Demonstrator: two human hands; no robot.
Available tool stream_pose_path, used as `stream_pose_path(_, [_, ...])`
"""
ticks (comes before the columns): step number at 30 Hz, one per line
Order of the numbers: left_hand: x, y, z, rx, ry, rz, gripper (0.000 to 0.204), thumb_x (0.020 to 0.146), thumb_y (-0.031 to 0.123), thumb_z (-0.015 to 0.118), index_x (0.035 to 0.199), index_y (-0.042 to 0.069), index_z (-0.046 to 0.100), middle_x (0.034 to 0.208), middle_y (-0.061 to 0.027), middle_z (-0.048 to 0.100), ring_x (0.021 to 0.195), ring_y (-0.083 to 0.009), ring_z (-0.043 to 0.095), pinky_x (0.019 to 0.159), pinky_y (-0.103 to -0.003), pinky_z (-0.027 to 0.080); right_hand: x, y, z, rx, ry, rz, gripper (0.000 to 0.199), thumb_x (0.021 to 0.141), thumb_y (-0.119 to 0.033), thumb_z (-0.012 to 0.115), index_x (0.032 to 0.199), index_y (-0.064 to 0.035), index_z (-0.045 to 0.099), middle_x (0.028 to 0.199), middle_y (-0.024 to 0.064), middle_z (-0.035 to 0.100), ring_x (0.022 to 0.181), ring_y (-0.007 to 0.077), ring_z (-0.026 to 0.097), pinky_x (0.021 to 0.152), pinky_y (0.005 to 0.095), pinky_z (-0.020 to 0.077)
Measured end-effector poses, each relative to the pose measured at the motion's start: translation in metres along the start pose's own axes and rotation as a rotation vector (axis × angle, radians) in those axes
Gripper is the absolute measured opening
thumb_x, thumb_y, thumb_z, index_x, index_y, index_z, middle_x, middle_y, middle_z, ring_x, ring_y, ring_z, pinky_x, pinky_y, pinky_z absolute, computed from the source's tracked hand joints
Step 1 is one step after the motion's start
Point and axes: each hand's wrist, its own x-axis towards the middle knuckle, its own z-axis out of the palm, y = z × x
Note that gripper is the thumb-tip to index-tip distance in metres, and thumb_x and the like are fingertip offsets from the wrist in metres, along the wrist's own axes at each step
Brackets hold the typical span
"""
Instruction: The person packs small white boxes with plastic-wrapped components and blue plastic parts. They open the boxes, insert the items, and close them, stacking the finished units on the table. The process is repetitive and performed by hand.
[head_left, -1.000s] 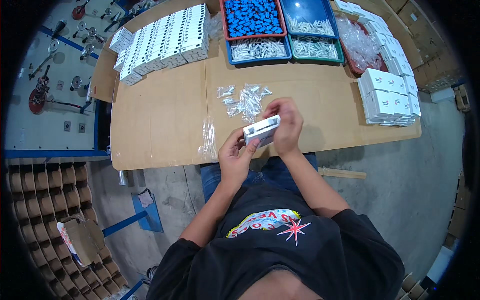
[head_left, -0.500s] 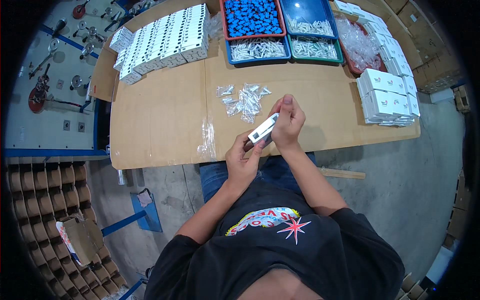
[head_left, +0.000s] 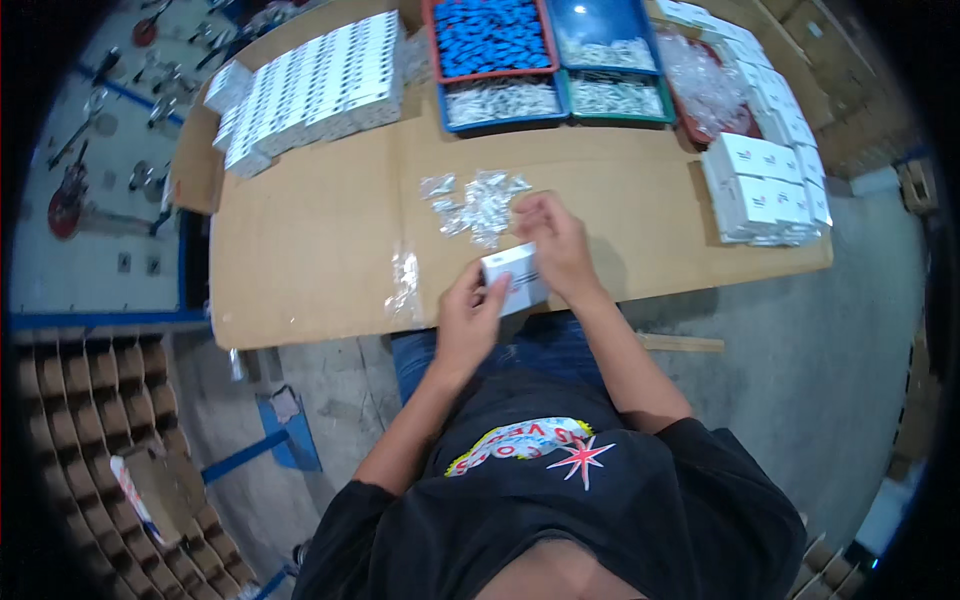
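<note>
A small white box (head_left: pixel 517 279) is held between both hands just above the near edge of the cardboard-covered table (head_left: pixel 300 250). My left hand (head_left: pixel 468 315) grips its lower left side. My right hand (head_left: pixel 553 245) holds its upper right side, fingers curled over the top. Just beyond the hands lies a loose heap of small clear plastic packets (head_left: pixel 478 203). A single clear bag (head_left: pixel 404 285) lies to the left of the box.
Rows of white boxes (head_left: pixel 310 85) stand at the back left, another stack of white boxes (head_left: pixel 765 185) at the right. Trays of blue parts (head_left: pixel 488 35) and silvery packets (head_left: pixel 500 100) line the far edge. Empty cardboard dividers (head_left: pixel 90 430) sit on the floor left.
The box has turned from a tilted edge-on pose to a flatter one and sunk slightly toward the table edge. Both hands stayed on it.
</note>
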Motion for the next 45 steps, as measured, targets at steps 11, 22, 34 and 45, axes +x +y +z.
stream_pose_path(11, [0.020, -0.016, -0.026, -0.167, -0.512, -0.434, 0.040, 0.097, 0.005, 0.066, 0.135, -0.003, 0.058, 0.108, -0.0080, 0.074, 0.098, -0.0130, 0.071, 0.086, -0.027, 0.055, -0.038, -0.039, -0.080, -0.452, -0.952, -0.328, 0.090, 0.071, -0.023, 0.087, 0.151, -0.0118, 0.048, 0.159, 0.0128, 0.043, 0.147, 0.0354, 0.039, 0.119, 0.0486, 0.0325])
stream_pose_path(22, [0.014, -0.013, 0.001, -0.267, -0.561, -0.562, 0.059, 0.100, 0.011, 0.065, 0.153, 0.001, 0.040, 0.126, -0.0141, 0.069, 0.108, -0.0164, 0.069, 0.087, -0.031, 0.057, -0.049, -0.035, -0.113, -0.571, -0.869, -0.496, 0.084, 0.072, -0.038, 0.087, 0.142, -0.0046, 0.054, 0.141, 0.0147, 0.056, 0.130, 0.0339, 0.053, 0.107, 0.0454, 0.0417])
stream_pose_path(34, [0.013, -0.023, -0.015, -0.140, -0.297, -0.486, 0.044, 0.107, 0.026, 0.053, 0.145, 0.003, 0.052, 0.133, -0.0115, 0.068, 0.098, -0.0123, 0.066, 0.087, -0.027, 0.051, 0.100, 0.016, -0.393, -1.058, 0.769, -0.157, 0.060, 0.085, -0.050, 0.080, 0.122, -0.0026, 0.069, 0.116, 0.0220, 0.070, 0.109, 0.0374, 0.066, 0.096, 0.0444, 0.0515])
stream_pose_path(45, [0.012, -0.043, -0.017, 0.073, -0.327, -0.248, 0.039, 0.104, 0.018, 0.061, 0.140, 0.002, 0.057, 0.124, -0.0078, 0.069, 0.100, -0.0110, 0.065, 0.087, -0.027, 0.052, 0.133, 0.062, -0.483, -1.660, 0.735, 0.153, 0.070, 0.090, -0.072, 0.059, 0.125, -0.0126, 0.072, 0.129, 0.0151, 0.067, 0.123, 0.0359, 0.060, 0.101, 0.0584, 0.0465])
